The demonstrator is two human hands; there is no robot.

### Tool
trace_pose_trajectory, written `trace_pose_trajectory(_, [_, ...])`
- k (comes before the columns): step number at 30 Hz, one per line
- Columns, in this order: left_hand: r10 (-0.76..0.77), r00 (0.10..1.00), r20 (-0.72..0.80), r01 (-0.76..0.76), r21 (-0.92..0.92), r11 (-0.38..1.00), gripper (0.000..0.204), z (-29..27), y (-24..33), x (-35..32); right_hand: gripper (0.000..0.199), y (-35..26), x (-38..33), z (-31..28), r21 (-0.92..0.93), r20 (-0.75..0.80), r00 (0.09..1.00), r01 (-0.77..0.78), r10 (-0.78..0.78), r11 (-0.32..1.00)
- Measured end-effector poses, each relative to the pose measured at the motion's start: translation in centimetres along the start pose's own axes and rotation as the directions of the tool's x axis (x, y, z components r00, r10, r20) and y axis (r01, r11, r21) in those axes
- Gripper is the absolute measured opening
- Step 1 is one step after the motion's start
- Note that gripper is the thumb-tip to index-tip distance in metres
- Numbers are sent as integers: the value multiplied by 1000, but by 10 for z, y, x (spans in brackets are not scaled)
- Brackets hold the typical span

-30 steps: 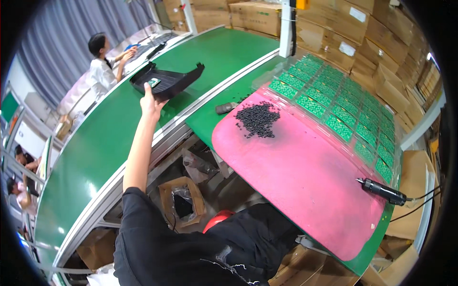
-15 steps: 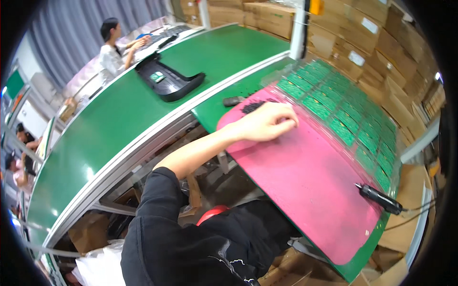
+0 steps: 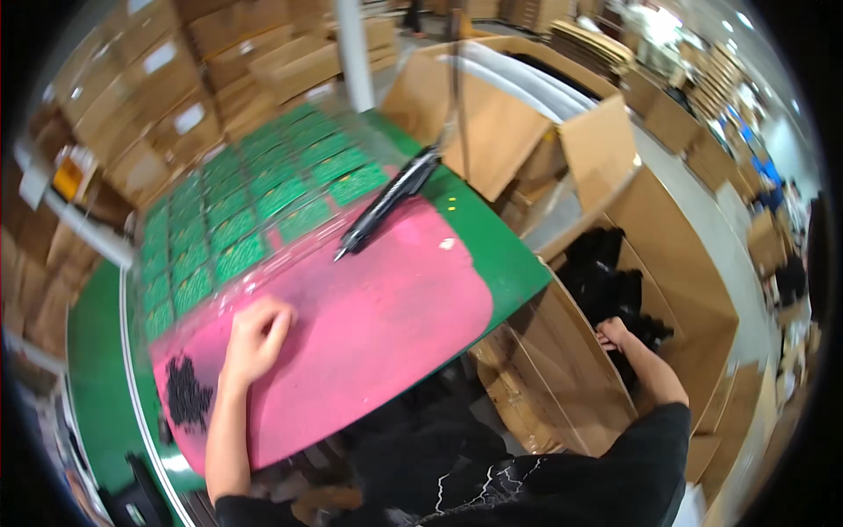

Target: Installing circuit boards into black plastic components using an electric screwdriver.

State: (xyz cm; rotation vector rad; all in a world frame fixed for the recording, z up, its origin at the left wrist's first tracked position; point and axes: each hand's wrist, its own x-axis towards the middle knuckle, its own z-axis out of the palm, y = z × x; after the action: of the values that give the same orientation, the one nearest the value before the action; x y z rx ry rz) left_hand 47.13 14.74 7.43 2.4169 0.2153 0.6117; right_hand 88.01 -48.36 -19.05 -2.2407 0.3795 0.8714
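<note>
My left hand (image 3: 261, 335) rests over the pink mat (image 3: 386, 307), its fingers curled into a loose fist; whatever is inside them is hidden. Beside that wrist lies a pile of small black screw-like pieces (image 3: 187, 391). My right hand (image 3: 615, 335) reaches into an open cardboard box (image 3: 676, 263) on the right. Its fingers are bent around the edge of one of the black parts (image 3: 604, 281) heaped there; the part's full shape is hidden. A black electric screwdriver (image 3: 386, 204) appears at the mat's far edge, its tip pointing toward me.
Clear trays of green circuit boards (image 3: 233, 215) cover the far left of the green table (image 3: 518, 277). Stacked cartons (image 3: 228, 53) stand behind it. Another opened carton (image 3: 483, 132) sits beyond the table. A black housing (image 3: 136, 501) shows at the lower left.
My view has swung to the right, bringing in the cardboard box with my right hand inside it. My left hand stays curled over the mat. The screwdriver now appears hanging or raised.
</note>
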Motion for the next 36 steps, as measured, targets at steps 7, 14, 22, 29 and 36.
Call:
trace_pose_trajectory(7, [-108, 993, 47, 107, 16, 994, 9, 22, 4, -18, 36, 0, 4, 44, -288, 93, 976, -163, 196, 944])
trace_pose_trajectory(14, [-51, 997, -50, 63, 280, 958, 4, 32, 5, -18, 50, 13, 21, 83, -182, 32, 982, -177, 185, 967])
trace_pose_trajectory(22, [-61, 997, -48, 73, 318, 945, 4, 34, 7, -14, 16, -9, -15, 97, -58, -225, 962, -170, 153, 984])
trace_pose_trajectory(29, [-40, 999, -31, 48, 325, 944, 3, 32, 10, -15, 13, 12, -11, 45, 512, 12, 998, -56, 58, 857])
trace_pose_trajectory(36, [-90, 996, -1, 88, 231, 969, 3, 25, 8, -19, 15, -128, -219, -38, 720, -197, 911, 385, -361, 578])
